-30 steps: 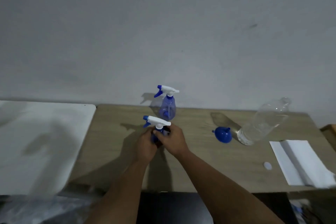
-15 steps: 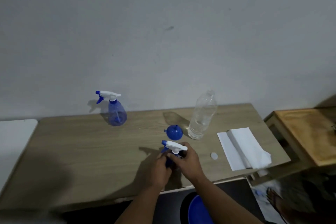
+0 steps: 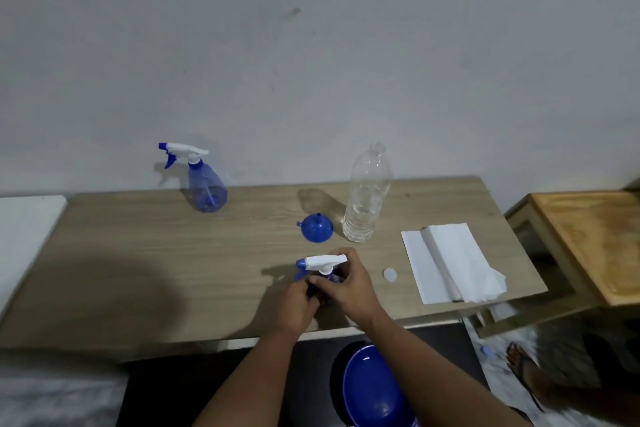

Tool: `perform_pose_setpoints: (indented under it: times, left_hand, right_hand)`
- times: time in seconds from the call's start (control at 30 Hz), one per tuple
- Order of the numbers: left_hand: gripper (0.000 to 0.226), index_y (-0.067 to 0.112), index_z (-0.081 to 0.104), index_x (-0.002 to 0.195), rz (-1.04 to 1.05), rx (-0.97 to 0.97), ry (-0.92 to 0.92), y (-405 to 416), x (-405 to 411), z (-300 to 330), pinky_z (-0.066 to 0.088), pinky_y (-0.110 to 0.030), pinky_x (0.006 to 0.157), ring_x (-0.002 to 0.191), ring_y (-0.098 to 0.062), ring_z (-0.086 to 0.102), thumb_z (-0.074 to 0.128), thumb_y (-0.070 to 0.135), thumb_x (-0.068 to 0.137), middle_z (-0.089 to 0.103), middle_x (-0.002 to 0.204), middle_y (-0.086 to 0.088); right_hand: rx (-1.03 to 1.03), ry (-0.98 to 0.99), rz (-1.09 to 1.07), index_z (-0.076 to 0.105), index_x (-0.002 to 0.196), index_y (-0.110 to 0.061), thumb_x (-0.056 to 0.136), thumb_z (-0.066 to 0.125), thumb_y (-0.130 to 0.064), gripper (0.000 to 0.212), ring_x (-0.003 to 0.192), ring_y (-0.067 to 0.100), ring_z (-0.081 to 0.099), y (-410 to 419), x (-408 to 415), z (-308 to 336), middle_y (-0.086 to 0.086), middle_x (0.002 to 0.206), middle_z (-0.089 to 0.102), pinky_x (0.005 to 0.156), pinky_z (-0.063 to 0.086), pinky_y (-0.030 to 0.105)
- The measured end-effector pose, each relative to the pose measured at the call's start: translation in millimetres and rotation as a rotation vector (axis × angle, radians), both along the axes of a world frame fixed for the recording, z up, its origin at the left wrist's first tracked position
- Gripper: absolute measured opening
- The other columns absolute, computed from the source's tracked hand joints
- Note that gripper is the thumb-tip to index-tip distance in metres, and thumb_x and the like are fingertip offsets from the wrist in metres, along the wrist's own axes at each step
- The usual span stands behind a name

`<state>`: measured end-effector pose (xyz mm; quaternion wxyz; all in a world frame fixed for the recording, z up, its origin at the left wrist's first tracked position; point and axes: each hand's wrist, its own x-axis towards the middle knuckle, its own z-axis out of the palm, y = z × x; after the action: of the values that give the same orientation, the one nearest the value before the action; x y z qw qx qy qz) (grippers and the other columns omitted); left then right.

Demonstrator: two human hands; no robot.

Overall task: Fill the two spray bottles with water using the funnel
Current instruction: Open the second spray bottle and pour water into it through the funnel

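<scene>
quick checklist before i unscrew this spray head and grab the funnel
1. Near spray bottle gripped by both the left hand and right hand: ok.
2. Its spray head off: not ok, it is on.
3. Funnel free on the table, beside the water bottle: ok.
4. Water bottle uncapped, cap on table: ok.
5. Water enough for both: cannot tell.
6. Far spray bottle upright: ok.

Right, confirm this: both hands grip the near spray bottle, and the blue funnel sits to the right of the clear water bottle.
Wrong on one point. The head view shows the blue funnel to the left of the clear water bottle, not the right. Left hand and right hand do grip the near spray bottle.
</scene>
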<state>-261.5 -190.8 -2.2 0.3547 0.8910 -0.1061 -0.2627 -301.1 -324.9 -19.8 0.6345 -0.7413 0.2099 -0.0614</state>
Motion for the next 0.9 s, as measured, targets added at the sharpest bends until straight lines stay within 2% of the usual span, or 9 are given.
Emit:
perform_pose_setpoints:
  times: [0.1, 0.2, 0.27, 0.37, 0.5, 0.63, 0.77, 0.83, 0.9]
  left_hand:
    - [0.033, 0.013, 0.065, 0.128, 0.022, 0.004, -0.027, -2.1, -4.9, 8.9, 0.031, -0.013, 0.069, 0.108, -0.026, 0.066, 0.06, 0.01, 0.096, 0.071, 0.119, -0.01]
    - [0.032, 0.013, 0.064, 0.129, -0.01, 0.033, -0.078, -2.0, -7.9, 19.1, 0.026, -0.012, 0.07, 0.112, -0.027, 0.063, 0.056, 0.011, 0.098, 0.069, 0.122, -0.01]
    - [0.032, 0.012, 0.063, 0.131, -0.029, 0.069, -0.093, -2.4, -8.4, 23.6, 0.025, -0.012, 0.069, 0.114, -0.027, 0.062, 0.055, 0.013, 0.099, 0.068, 0.125, -0.011]
    - [0.034, 0.021, 0.062, 0.133, -0.015, 0.083, -0.092, -0.3, -7.7, 24.2, 0.025, -0.015, 0.067, 0.113, -0.026, 0.062, 0.056, 0.019, 0.099, 0.068, 0.126, -0.008]
    - [0.033, 0.017, 0.063, 0.131, -0.017, 0.099, -0.076, 0.4, -7.9, 27.1, 0.026, -0.016, 0.067, 0.114, -0.027, 0.062, 0.057, 0.018, 0.098, 0.068, 0.125, -0.009]
    - [0.033, 0.018, 0.062, 0.131, -0.005, 0.088, -0.082, 2.4, -8.5, 27.4, 0.026, -0.014, 0.067, 0.113, -0.027, 0.063, 0.057, 0.016, 0.098, 0.068, 0.125, -0.008]
    - [0.032, 0.02, 0.063, 0.129, -0.004, 0.113, -0.087, 6.8, -5.8, 23.7, 0.026, -0.017, 0.064, 0.11, -0.026, 0.064, 0.057, 0.018, 0.098, 0.069, 0.122, -0.007]
    - [0.034, 0.023, 0.063, 0.129, -0.008, 0.121, -0.111, 8.4, -4.7, 23.0, 0.026, -0.018, 0.065, 0.106, -0.026, 0.064, 0.056, 0.017, 0.096, 0.069, 0.119, -0.007]
    - [0.032, 0.021, 0.064, 0.128, -0.013, 0.129, -0.1, 8.9, -4.7, 24.5, 0.027, -0.017, 0.066, 0.106, -0.026, 0.064, 0.055, 0.015, 0.097, 0.069, 0.118, -0.008]
  right_hand:
    - [0.008, 0.023, -0.02, 0.064, 0.103, -0.011, 0.082, 0.082, -0.003, 0.029, 0.074, 0.016, 0.071, 2.2, -0.1, -0.6, 0.007, 0.087, 0.075, 0.061, 0.059, 0.034]
    - [0.011, 0.036, 0.019, 0.068, 0.108, -0.017, 0.079, 0.079, -0.005, 0.033, 0.083, 0.02, 0.075, 3.7, 0.4, 1.2, 0.004, 0.094, 0.077, 0.069, 0.063, 0.04]
    - [0.025, 0.046, -0.003, 0.063, 0.107, -0.015, 0.08, 0.085, -0.011, 0.035, 0.078, 0.024, 0.073, 3.0, 0.7, 2.8, 0.006, 0.093, 0.075, 0.066, 0.061, 0.047]
    - [0.008, 0.066, 0.067, 0.065, 0.103, -0.014, 0.082, 0.076, -0.002, 0.026, 0.073, 0.025, 0.07, -1.0, 4.6, 5.4, 0.01, 0.091, 0.074, 0.063, 0.059, 0.054]
    - [0.009, 0.084, 0.052, 0.063, 0.109, -0.014, 0.081, 0.085, -0.012, 0.035, 0.081, 0.018, 0.072, -0.8, 3.0, 8.4, 0.008, 0.096, 0.074, 0.064, 0.062, 0.043]
    - [-0.018, 0.077, 0.085, 0.066, 0.112, -0.017, 0.082, 0.078, -0.007, 0.034, 0.09, 0.018, 0.073, 4.0, 2.5, 6.8, 0.002, 0.099, 0.076, 0.07, 0.063, 0.037]
    - [-0.003, 0.08, 0.044, 0.056, 0.108, -0.012, 0.085, 0.081, -0.007, 0.034, 0.083, 0.012, 0.07, 8.4, 3.4, 6.7, 0.005, 0.095, 0.072, 0.064, 0.06, 0.031]
    - [-0.021, 0.079, 0.096, 0.059, 0.11, -0.013, 0.084, 0.074, 0.002, 0.034, 0.091, 0.015, 0.07, 11.0, 5.1, 5.5, 0.0, 0.098, 0.071, 0.072, 0.058, 0.026]
    - [-0.016, 0.087, 0.101, 0.06, 0.113, -0.017, 0.081, 0.081, -0.005, 0.04, 0.095, 0.012, 0.072, 14.1, 7.0, 7.8, -0.002, 0.102, 0.073, 0.078, 0.06, 0.026]
